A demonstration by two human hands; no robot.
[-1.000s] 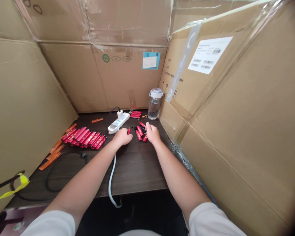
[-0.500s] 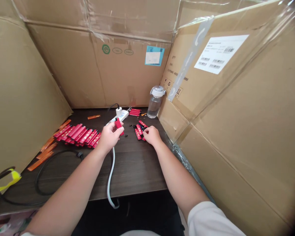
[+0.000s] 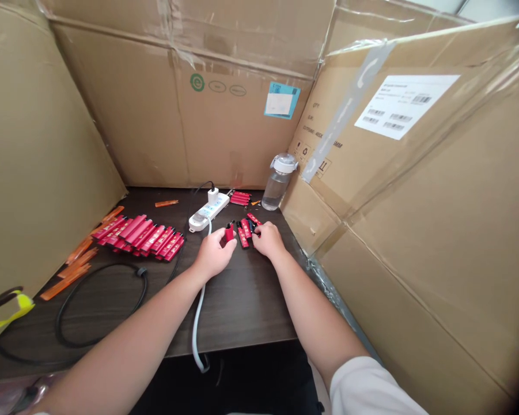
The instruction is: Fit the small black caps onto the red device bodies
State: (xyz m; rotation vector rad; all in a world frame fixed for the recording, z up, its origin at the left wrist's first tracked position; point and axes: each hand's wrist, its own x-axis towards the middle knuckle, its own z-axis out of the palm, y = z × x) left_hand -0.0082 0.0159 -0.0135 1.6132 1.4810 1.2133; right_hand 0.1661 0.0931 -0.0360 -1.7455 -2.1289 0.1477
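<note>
My left hand [image 3: 212,253] is closed around a red lighter [image 3: 228,232], held upright by thumb and fingers just above the table. My right hand [image 3: 268,238] has its fingers pinched together at the right side of a small group of red lighters [image 3: 243,232] with pale lettering; whatever sits between those fingertips is hidden. Small black pieces lie among that group. Off to the left is a larger heap of red lighters [image 3: 138,236], laid side by side and overlapping, with black ends showing.
A white power strip [image 3: 209,212] with a plugged-in adapter stands behind my left hand. Farther back are more red lighters [image 3: 241,198] and a clear water bottle [image 3: 276,187]. Orange strips [image 3: 71,276] and a black cable [image 3: 64,305] lie left. Cardboard boxes [image 3: 237,138] wall the table [image 3: 242,305].
My left hand has moved right and down with its lighter, from in front of the power strip to beside the small group. My right hand stays nearly in place. The view has shifted slightly.
</note>
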